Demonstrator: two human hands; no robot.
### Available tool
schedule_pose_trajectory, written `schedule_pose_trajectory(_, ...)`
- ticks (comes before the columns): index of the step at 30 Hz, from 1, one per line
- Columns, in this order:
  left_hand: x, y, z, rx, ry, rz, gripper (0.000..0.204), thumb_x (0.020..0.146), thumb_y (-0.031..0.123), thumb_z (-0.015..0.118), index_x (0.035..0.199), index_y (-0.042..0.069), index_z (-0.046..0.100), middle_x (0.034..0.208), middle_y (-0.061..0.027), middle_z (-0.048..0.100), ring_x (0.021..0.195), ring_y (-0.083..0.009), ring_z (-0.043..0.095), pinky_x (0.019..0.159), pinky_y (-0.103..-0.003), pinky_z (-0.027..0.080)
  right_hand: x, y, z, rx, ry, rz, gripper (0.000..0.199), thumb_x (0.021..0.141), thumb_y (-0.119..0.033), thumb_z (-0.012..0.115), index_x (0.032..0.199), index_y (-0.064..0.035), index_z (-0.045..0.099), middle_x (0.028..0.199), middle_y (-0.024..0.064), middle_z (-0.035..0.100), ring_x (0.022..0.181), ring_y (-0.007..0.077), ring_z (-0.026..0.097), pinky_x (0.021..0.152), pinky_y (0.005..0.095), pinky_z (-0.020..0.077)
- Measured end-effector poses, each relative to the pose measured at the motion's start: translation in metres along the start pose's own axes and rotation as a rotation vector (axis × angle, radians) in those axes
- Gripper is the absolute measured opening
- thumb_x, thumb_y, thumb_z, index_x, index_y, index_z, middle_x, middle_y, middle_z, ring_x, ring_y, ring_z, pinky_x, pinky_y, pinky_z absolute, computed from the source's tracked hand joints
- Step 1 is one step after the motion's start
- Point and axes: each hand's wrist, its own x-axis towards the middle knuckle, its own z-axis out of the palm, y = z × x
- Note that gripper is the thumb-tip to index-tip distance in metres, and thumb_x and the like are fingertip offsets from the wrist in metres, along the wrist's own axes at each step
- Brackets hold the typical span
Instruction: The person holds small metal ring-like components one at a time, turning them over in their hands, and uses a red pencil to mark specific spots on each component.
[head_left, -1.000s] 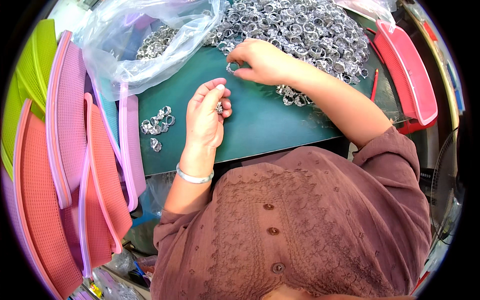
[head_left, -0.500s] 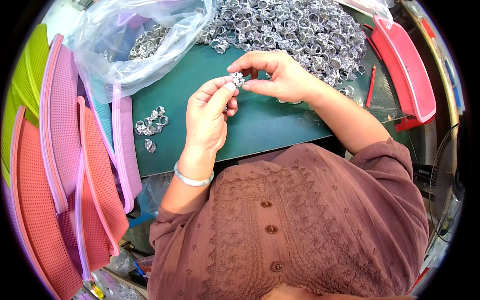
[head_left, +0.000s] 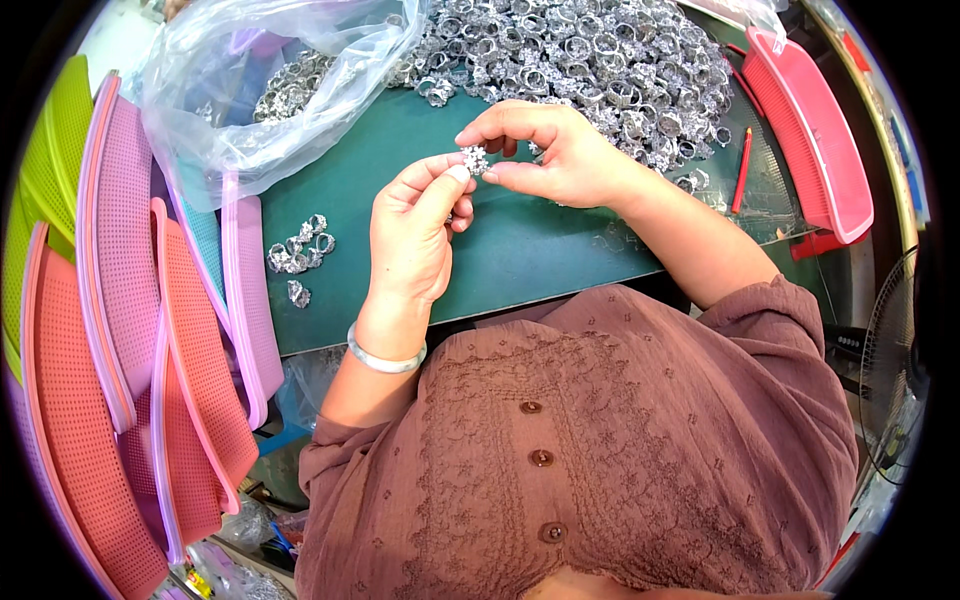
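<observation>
A silver ring with a cluster-shaped, studded head (head_left: 475, 160) is held up over the table. My left hand (head_left: 415, 225) pinches it between thumb and index finger, the other fingers curled beneath. From the other side my right hand (head_left: 560, 155) closes on the ring, its thumb and index finger at the ring's edges. A bit of another silver piece shows by my right palm; whether it is held or lies behind cannot be told. Left of my left hand, a small group of similar rings (head_left: 300, 248) lies on the green tabletop (head_left: 350, 290), with a single ring (head_left: 299, 293) just nearer.
A large heap of silver rings (head_left: 600, 70) covers the far table. A clear plastic bag (head_left: 290, 150) with more rings stands far left. Perforated baskets (head_left: 90, 400) are stacked along the left. On the right are a red pen (head_left: 742, 170), a pink basket (head_left: 800, 130) and a fan (head_left: 880, 350).
The ring has turned slightly between my fingers, its head now facing more upward. Both hands stay in nearly the same place.
</observation>
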Motion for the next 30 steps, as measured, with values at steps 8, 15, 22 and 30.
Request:
schedule_pose_trajectory(8,-0.0005,0.0005,0.0011,0.005,-0.003,0.0,0.01,0.081,0.006,0.055,0.089,0.002,0.06,0.073,-0.0029,0.058,0.057,-0.0071,0.049,0.051,-0.019,0.038,0.0001,0.0007,0.0002,-0.012,0.013,-0.03,0.028,0.071,-0.003,0.062,0.099,-0.0047,0.06,0.092,0.0041,0.059,0.077,0.0127,0.054,0.064,0.0252,0.0446)
schedule_pose_trajectory(15,-0.0004,0.0005,0.0016,0.004,-0.018,0.0,0.01,0.081,0.006,0.055,0.089,0.002,0.06,0.073,-0.0026,0.058,0.057,-0.0071,0.049,0.051,-0.019,0.038,-0.0007,-0.0006,-0.0001,-0.024,0.034,-0.044,0.029,0.069,-0.001,0.063,0.098,-0.0048,0.06,0.091,0.0041,0.058,0.076,0.0127,0.054,0.064,0.0249,0.0445)
schedule_pose_trajectory(22,-0.0018,0.0019,0.0044,0.01,-0.017,0.011,0.009,0.081,0.006,0.057,0.088,0.002,0.061,0.073,-0.0013,0.057,0.057,-0.0064,0.049,0.051,-0.017,0.038,-0.0014,-0.0001,0.0,0.001,0.051,-0.052,0.03,0.068,0.001,0.062,0.097,-0.0052,0.06,0.092,0.004,0.058,0.075,0.0123,0.053,0.064,0.0246,0.0441)
schedule_pose_trajectory(30,-0.0018,0.0019,0.004,0.048,-0.011,0.016,0.009,0.082,0.006,0.055,0.088,0.002,0.06,0.074,-0.0016,0.058,0.059,-0.0064,0.048,0.052,-0.019,0.039,-0.0018,-0.0019,0.0,0.028,0.031,-0.024,0.03,0.07,0.001,0.061,0.099,-0.0049,0.059,0.091,0.0038,0.058,0.075,0.0118,0.053,0.065,0.0248,0.0441)
